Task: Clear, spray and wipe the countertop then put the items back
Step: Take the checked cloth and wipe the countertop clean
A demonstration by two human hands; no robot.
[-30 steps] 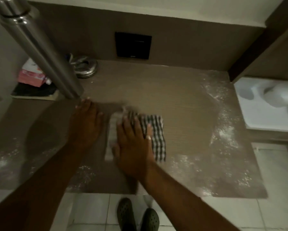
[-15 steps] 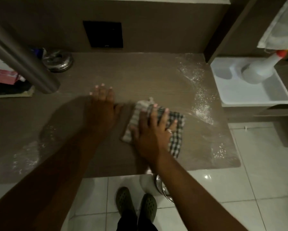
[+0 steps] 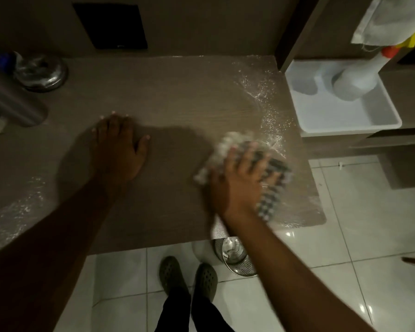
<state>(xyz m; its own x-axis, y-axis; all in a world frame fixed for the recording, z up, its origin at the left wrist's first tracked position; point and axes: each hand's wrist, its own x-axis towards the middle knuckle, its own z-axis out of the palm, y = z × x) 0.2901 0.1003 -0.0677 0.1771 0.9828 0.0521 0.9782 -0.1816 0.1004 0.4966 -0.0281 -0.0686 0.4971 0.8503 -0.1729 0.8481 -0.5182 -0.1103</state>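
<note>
Right hand point(image 3: 240, 180) is flat on the checkered cloth point(image 3: 271, 188) with fingers spread wide, pressing it onto the table point(image 3: 177, 97) near the right edge, next to a streak of white droplets point(image 3: 269, 116). It's blurry there. Left hand point(image 3: 120, 149) rests palm-down mid-table, fingers open, holding nothing. The spray bottle point(image 3: 355, 80) lies in a white tray point(image 3: 345, 121) off to the right.
</note>
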